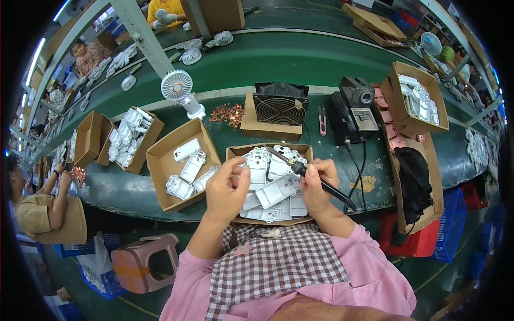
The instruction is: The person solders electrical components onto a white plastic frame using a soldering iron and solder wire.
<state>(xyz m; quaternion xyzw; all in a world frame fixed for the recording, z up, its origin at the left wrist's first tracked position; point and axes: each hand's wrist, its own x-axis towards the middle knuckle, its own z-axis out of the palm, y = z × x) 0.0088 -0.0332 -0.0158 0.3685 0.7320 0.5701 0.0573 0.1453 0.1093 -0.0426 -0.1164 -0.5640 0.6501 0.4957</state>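
Note:
My right hand (pixel 319 187) grips a soldering iron (pixel 298 168) by its black handle. Its metal tip points up and left over white plastic casings (pixel 276 191), which fill a cardboard box (pixel 292 220) in front of me. Above the box's left side, my left hand (pixel 227 190) is closed, thumb and forefinger brought together. Anything between those fingers is too small to make out. Several casings near the iron's tip show small parts inside. Left of my left hand stands another cardboard box (pixel 153 168) with a few white casings (pixel 193 166) in it.
Behind the box are a black fume fan (pixel 280 109), copper-coloured bits (pixel 227 114), a white handheld fan (pixel 177 85), pink tweezers (pixel 322 122) and a soldering station (pixel 348 117) with cables. A tray with a black cloth bag (pixel 413 182) is at right. Other people work nearby.

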